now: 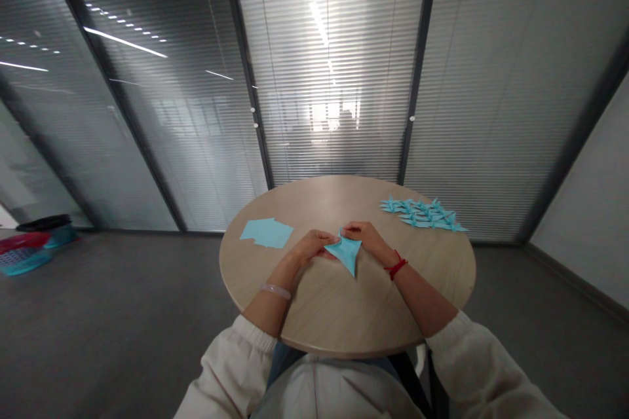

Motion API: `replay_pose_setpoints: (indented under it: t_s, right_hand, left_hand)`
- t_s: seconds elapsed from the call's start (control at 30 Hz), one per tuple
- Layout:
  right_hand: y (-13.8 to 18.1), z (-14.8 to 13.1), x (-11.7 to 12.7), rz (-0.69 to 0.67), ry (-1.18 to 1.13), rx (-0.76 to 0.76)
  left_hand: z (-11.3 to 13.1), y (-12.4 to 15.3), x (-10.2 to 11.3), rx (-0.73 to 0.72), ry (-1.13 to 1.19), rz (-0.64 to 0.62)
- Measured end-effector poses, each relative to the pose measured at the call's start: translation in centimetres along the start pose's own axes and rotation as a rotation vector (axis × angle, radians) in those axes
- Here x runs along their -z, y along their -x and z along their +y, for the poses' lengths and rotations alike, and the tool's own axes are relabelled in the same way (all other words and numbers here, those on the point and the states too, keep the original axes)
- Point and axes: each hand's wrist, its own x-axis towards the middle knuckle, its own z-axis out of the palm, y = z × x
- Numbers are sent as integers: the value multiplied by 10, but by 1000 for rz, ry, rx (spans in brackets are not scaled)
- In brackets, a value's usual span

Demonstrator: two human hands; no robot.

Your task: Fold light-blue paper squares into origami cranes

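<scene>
A partly folded sheet of light blue origami paper [346, 254] is held just above the middle of the table, one point hanging toward me. My left hand [314, 245] pinches its left corner between thumb and fingers. At the upper right edge, my right hand [362, 236] grips the same paper with bent fingers. To the left lies a loose, overlapping pile of flat blue paper sheets [268, 233]. Several folded blue paper cranes [425, 213] stand grouped in rows at the table's far right.
The round wooden table [344, 327] has its near edge close to my body. Behind it runs a glass partition with blinds [329, 78]. On the floor at far left are a blue basket with a red liner [24, 254] and a dark-rimmed bin [54, 229].
</scene>
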Motion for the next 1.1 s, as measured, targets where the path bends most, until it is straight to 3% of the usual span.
replay_pose_setpoints:
  t_s: [0.17, 0.37, 0.6, 0.83, 1.0, 1.1]
  right_hand:
    - [1, -1, 1, 5, -3, 9]
    - [3, -10, 0, 151, -173, -15]
    - [14, -27, 1, -24, -329, -1]
    - [8, -17, 0, -9, -175, -55]
    - [1, 3, 2, 123, -90, -39]
    - [-1, 7, 6, 219, -11, -4]
  left_hand:
    - [4, 2, -3, -1, 0, 47]
    - [2, -4, 4, -95, 76, 211]
    - [-2, -12, 11, -116, 239, 323]
    - [-6, -14, 13, -105, 261, 295]
    - [3, -5, 8, -181, 168, 354]
    - [10, 0, 1, -268, 101, 329]
